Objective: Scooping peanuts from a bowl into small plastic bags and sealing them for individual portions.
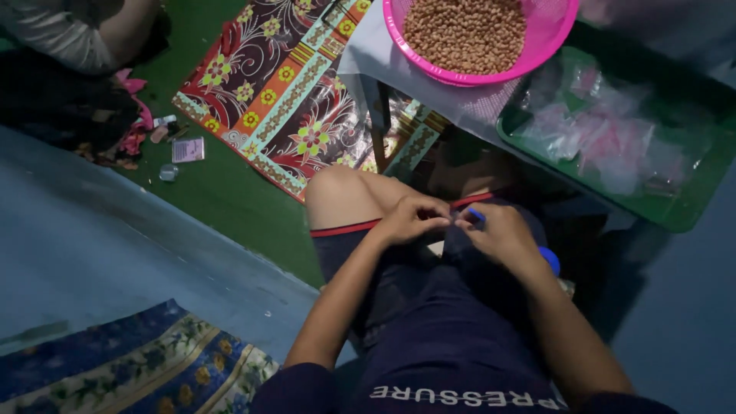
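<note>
Dark shorts (pixel 452 345) are filling the near foreground. Above them, the left hand (pixel 410 218) and right hand (pixel 498 234) are meeting, fingertips pinching together on a small blue object (pixel 475 216). Beyond the hands, a pink basket (pixel 552 34) of beans, a green tray (pixel 682 207) and a floral mat (pixel 284 100) are lying on the green floor (pixel 222 192).

I count two hands in my lap: left hand (pixel 410 218), right hand (pixel 502 234), fingertips meeting over one small blue piece (pixel 476 216). One pink basket (pixel 468 77) of nuts, too many to count. One green tray (pixel 682 215) of clear plastic bags, count unclear. Two patterned mats: red floral mat (pixel 284 100), blue floral mat (pixel 130 368). One other person's arm (pixel 77 31) at the top left corner.
</note>
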